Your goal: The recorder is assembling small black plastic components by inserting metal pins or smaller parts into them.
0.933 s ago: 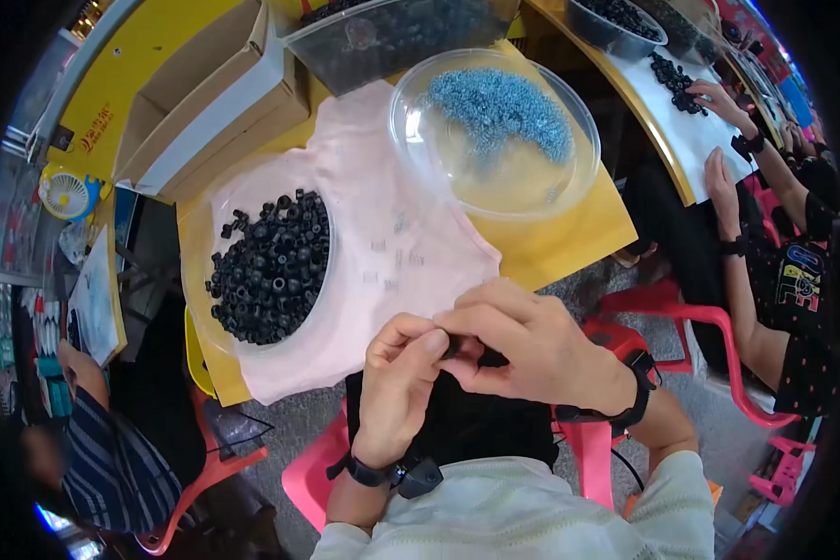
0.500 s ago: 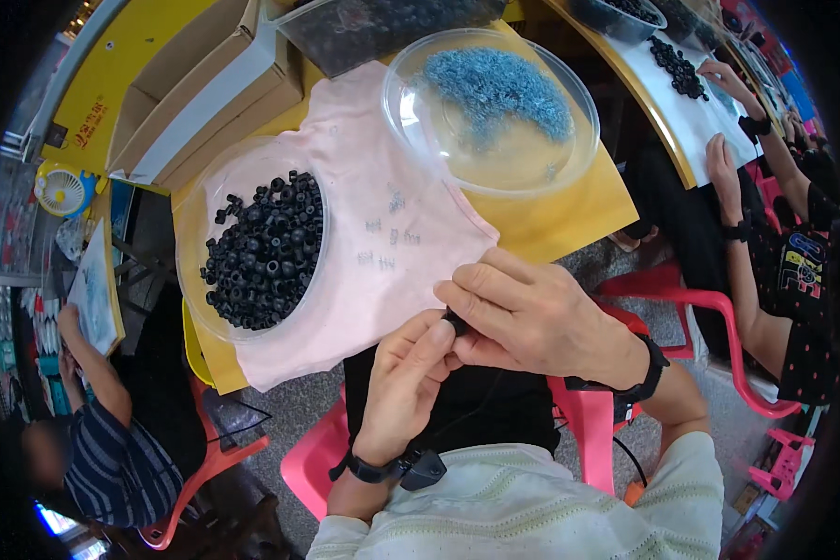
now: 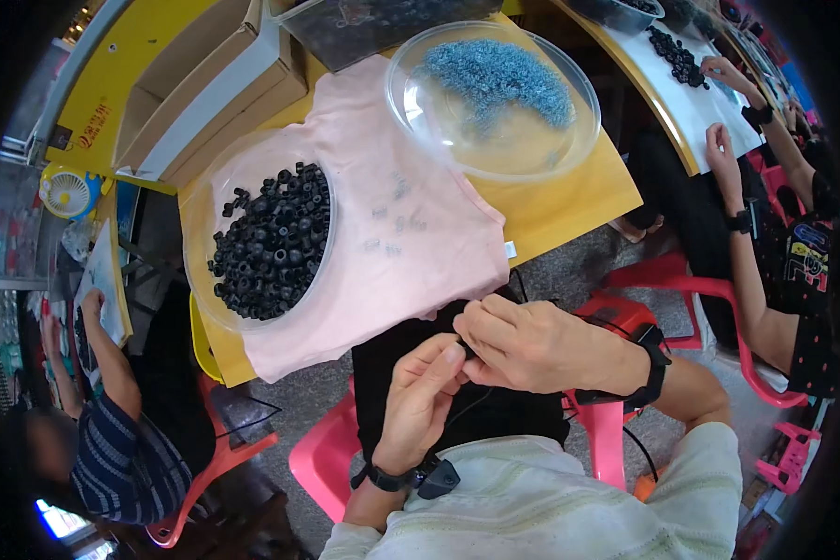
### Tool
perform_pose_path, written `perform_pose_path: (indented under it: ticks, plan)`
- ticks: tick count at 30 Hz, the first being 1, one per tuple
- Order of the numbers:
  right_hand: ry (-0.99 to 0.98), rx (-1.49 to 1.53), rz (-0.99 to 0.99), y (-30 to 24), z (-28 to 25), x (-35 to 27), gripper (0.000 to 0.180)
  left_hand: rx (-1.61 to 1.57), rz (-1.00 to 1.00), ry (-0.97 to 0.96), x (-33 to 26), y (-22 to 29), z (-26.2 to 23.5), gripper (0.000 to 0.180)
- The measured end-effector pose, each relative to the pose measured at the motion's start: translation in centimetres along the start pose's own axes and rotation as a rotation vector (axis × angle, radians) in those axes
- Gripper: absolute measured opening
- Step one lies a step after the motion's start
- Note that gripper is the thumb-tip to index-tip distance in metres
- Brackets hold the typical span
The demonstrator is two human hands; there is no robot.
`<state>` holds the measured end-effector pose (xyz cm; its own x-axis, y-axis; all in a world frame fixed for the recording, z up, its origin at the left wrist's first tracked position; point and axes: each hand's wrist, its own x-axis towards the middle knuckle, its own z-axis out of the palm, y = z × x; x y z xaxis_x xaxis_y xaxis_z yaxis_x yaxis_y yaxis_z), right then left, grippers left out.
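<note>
Close together above my lap, my left hand (image 3: 423,397) and my right hand (image 3: 537,347) pinch a small black part (image 3: 465,348), mostly hidden by the fingertips. It resembles the small black plastic knobs (image 3: 275,245) heaped in a clear round tub (image 3: 199,271) at the left of the table. Small bluish metal pieces, apparently springs (image 3: 499,79), lie in a second clear round tub (image 3: 583,126) at the far right. Several more metal pieces (image 3: 397,220) are scattered on a pink cloth (image 3: 364,280) between the tubs.
An open cardboard box (image 3: 210,98) and a clear bin of black parts (image 3: 383,28) stand at the back. The yellow table's edge (image 3: 569,229) is ahead of my hands. Co-workers sit on both sides, by a red chair (image 3: 219,467) and a pink-red chair (image 3: 672,280).
Both hands have moved slightly toward me and right, away from the cloth's edge, still pinching the black part. The co-worker's near hand on the right has lifted a little.
</note>
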<state>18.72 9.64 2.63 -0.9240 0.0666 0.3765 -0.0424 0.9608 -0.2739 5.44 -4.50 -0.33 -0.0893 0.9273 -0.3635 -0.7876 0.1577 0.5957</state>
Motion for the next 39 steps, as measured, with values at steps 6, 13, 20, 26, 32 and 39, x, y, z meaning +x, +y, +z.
perform_pose_path:
  ticks: [6,13,20,26,32,39]
  plan:
    - [0.049,0.025,0.044,-1.3,0.6,-0.6,0.023,0.058,-0.051,0.015,-0.8,-0.7,-0.5,0.022]
    - [0.353,0.015,0.141,-1.0,1.6,2.4,0.041,0.083,0.310,0.084,-0.5,1.0,0.3,0.034]
    - [0.356,-0.072,0.150,-0.7,2.3,2.5,0.046,0.132,0.342,0.202,0.0,1.8,0.6,0.024]
    - [0.299,-0.018,0.236,-0.3,1.7,2.8,0.046,0.334,0.447,0.226,1.8,2.4,0.0,0.025]
    - [0.287,0.118,0.400,1.5,0.8,1.4,0.036,0.832,0.558,0.268,3.6,3.3,0.0,0.028]
    - [0.325,0.289,0.601,3.2,1.0,1.2,0.016,1.267,0.600,0.352,4.8,3.7,0.9,0.022]
